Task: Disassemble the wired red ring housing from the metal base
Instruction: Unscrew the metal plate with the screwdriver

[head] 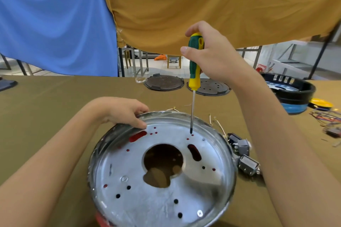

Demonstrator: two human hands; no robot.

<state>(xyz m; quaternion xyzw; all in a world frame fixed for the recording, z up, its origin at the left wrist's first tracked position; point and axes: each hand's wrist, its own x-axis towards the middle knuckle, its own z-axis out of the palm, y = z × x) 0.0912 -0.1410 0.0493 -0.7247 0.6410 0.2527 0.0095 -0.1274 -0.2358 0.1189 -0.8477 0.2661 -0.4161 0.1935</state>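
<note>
Metal base (162, 190), low centre of frame with the red ring housing (103, 220) showing beneath it, is steadied at its upper-left rim by the left hand (125, 112), fingers curled over the edge — the right hand (212, 55) grips the screwdriver (193, 72) fully, tip near small holes — a slip could gouge the plate or skid toward the left fingers.

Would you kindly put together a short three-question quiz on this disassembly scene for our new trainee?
1. True or false: the right hand holds the screwdriver with its shaft pointing down into the metal base.
2. Where does the left hand rest? A) on the far left rim of the base B) on the black tub C) flat on the table
3. Fill in: the cross-head screw sits near the base's ___ right edge.

Key: 1 true; 2 A; 3 near (front).
</note>
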